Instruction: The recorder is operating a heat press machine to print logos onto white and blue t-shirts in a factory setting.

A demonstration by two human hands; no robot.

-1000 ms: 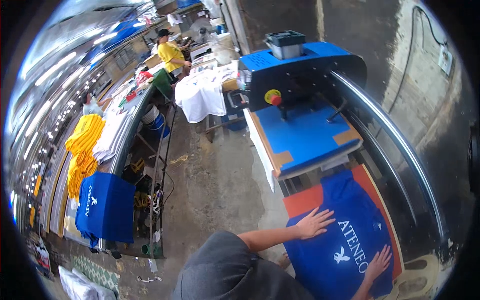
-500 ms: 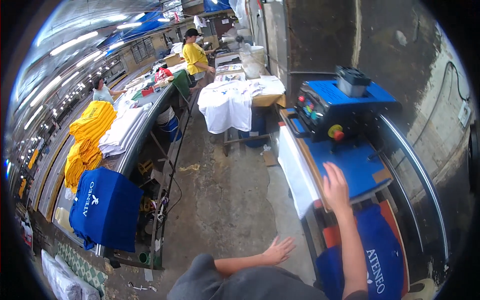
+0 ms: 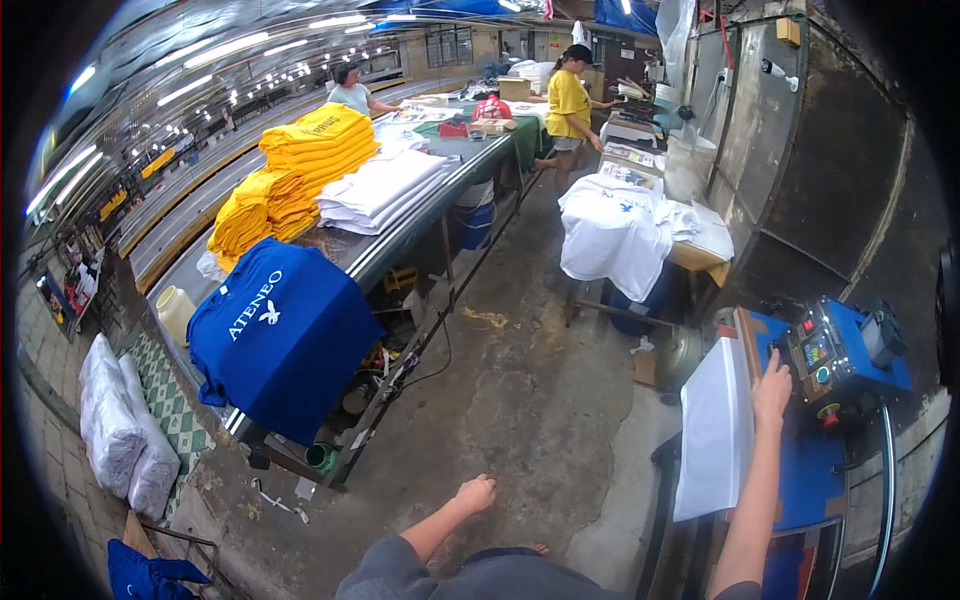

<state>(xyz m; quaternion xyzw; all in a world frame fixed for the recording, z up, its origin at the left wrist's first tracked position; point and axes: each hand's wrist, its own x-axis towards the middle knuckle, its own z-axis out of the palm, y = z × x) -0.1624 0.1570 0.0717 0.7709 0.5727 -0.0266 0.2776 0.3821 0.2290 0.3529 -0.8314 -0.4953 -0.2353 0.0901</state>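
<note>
My right hand (image 3: 770,388) is at the front of a blue and black heat press (image 3: 850,345), its fingers closed around the press's dark handle. The grip is partly hidden by the hand itself. A red and yellow knob (image 3: 828,415) sits on the press near my wrist. White cloth (image 3: 712,440) hangs over the press table's left edge, beside my right forearm. My left hand (image 3: 476,493) hovers over the floor in front of my body, fingers curled in, with nothing visible in it.
On the long table at left lie a blue printed shirt (image 3: 285,335), yellow shirts (image 3: 310,160) and white shirts (image 3: 385,190). White shirts (image 3: 615,235) drape a farther table. A person in yellow (image 3: 568,105) stands there; another person (image 3: 350,95) is behind the long table.
My view has swung right to left, shifting the scene rightward. My right hand has moved from above the blue press bed to the handle. My left hand's spread fingers have curled in.
</note>
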